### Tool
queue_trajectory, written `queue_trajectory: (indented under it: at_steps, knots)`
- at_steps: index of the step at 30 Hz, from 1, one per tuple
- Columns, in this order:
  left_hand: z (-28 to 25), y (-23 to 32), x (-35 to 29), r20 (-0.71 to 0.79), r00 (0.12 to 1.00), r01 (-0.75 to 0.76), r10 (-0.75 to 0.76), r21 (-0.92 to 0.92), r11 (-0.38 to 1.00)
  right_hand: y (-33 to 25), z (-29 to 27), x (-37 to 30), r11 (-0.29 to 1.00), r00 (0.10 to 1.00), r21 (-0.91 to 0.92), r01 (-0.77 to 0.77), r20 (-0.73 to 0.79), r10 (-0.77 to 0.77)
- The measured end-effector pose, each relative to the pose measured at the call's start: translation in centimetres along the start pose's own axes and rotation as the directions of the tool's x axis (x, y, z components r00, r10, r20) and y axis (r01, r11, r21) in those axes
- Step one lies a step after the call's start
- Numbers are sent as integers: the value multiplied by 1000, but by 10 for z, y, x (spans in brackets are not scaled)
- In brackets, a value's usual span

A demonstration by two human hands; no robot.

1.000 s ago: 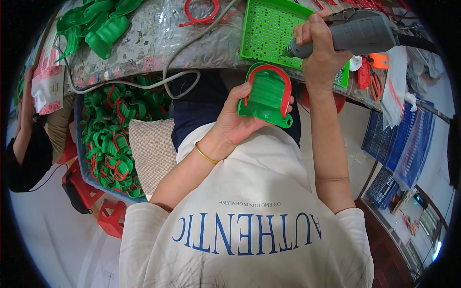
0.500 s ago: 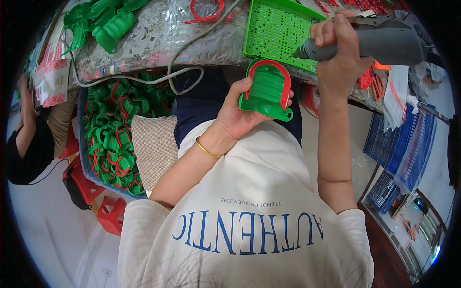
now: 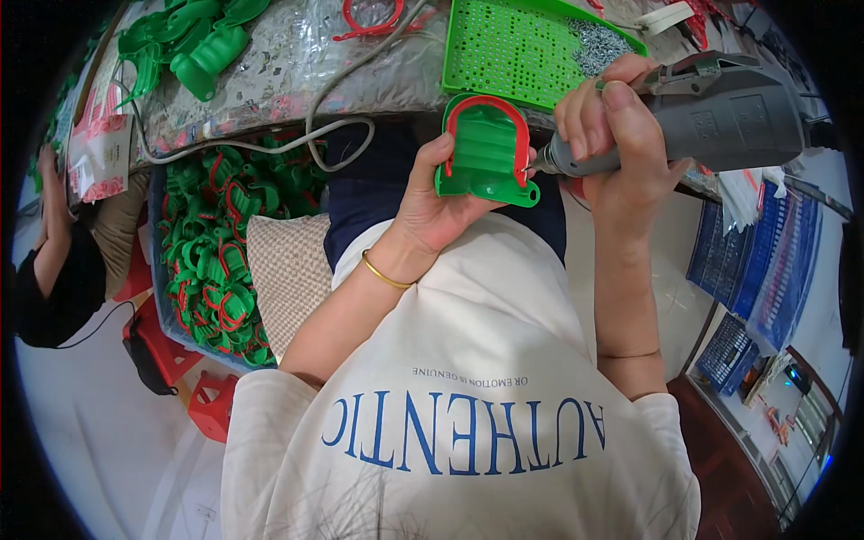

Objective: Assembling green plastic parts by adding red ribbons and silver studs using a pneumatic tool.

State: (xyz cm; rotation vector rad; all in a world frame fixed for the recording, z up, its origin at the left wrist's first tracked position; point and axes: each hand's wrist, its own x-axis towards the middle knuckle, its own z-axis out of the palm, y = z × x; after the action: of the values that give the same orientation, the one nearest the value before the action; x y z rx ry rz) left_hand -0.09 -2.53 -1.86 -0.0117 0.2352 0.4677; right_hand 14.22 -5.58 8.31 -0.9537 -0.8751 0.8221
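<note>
My left hand (image 3: pixel 434 205) is closed around a curved green plastic part (image 3: pixel 486 153), with the thumb along its left side. A red U-shaped strip (image 3: pixel 522 135) lines that part's edge. My right hand (image 3: pixel 630 148) grips a grey electric screwdriver (image 3: pixel 729 117) held level, its tip pointing left. The tip is at the lower right end of the red strip; whether it touches a screw there is too small to tell. Just beyond my hands, a bright green perforated tray (image 3: pixel 508 54) holds a heap of small silvery screws (image 3: pixel 601 47).
On my left stands a blue bin (image 3: pixel 162 297) full of green and red parts, beside a woven cushion (image 3: pixel 286 274). More green parts (image 3: pixel 211 58) lie on the bench (image 3: pixel 279 81), crossed by a grey cable (image 3: pixel 315 112). Another person's arm (image 3: pixel 56 211) shows at far left.
The screwdriver has come down and left from above the tray to the red strip's right end. The screws in the tray are now uncovered. The green part has shifted slightly up and left.
</note>
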Motion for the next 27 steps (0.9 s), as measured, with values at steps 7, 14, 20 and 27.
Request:
queue_trajectory:
  at_steps: [7,14,20,27]
  knots:
    - [0,-2,-2,-41,999,-15,15,3,1000,4,2,-5,1000,1000,0,11,-15,-11]
    - [-2,-1,0,-62,998,2,-6,-63,998,5,2,-4,998,998,-46,47,35,-45]
    - [-1,0,-2,-21,999,23,-25,-107,994,-1,12,-9,987,998,-162,17,-59,-27]
    - [-1,-5,-3,-52,992,119,-119,-8,993,-13,1,16,996,996,8,88,-6,-87]
